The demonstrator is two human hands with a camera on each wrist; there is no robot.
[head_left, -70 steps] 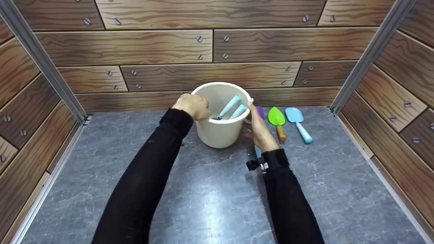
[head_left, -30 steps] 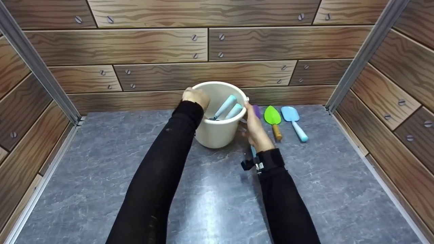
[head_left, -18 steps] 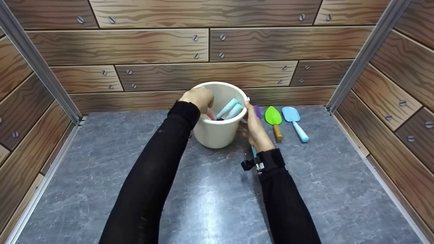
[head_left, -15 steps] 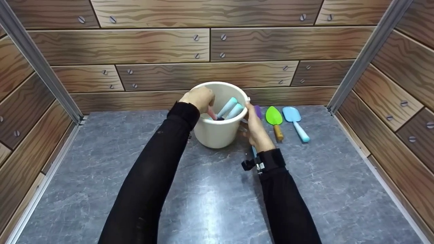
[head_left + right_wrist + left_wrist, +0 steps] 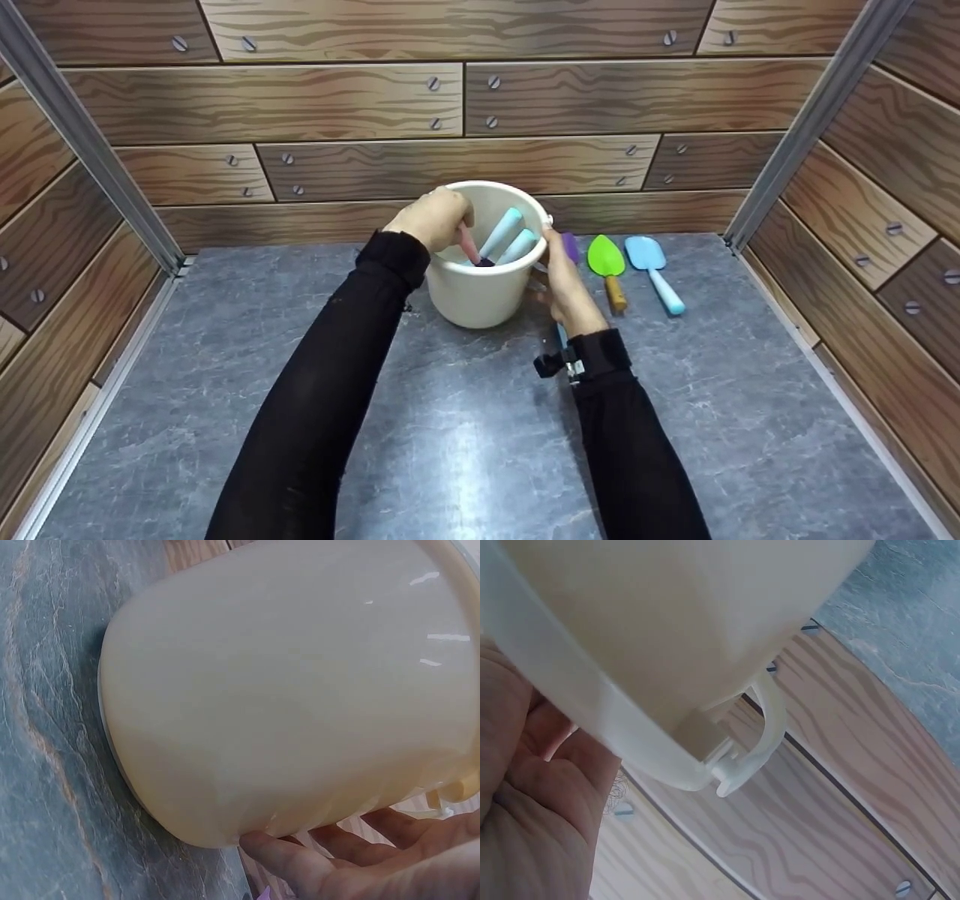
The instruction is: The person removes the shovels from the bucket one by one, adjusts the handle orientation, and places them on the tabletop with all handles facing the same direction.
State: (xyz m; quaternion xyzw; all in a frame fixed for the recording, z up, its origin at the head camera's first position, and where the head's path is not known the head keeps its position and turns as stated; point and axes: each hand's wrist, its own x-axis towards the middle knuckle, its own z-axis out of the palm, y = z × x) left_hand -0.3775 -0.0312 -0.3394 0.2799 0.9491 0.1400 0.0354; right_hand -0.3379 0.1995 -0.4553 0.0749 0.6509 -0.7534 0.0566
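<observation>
Lost the fingertips of the left hand (image 5: pixel 433 217) inside the cream bucket (image 5: pixel 478 300), along with the upper end of the pink handle (image 5: pixel 469 246) in that grip. Could not make out the lower ends of two light blue handles (image 5: pixel 500 233) just right of it. Saw only part of a purple object (image 5: pixel 571 247) beyond the right hand (image 5: pixel 574 292), and a sliver of a blue item (image 5: pixel 561 335) below that hand.
</observation>
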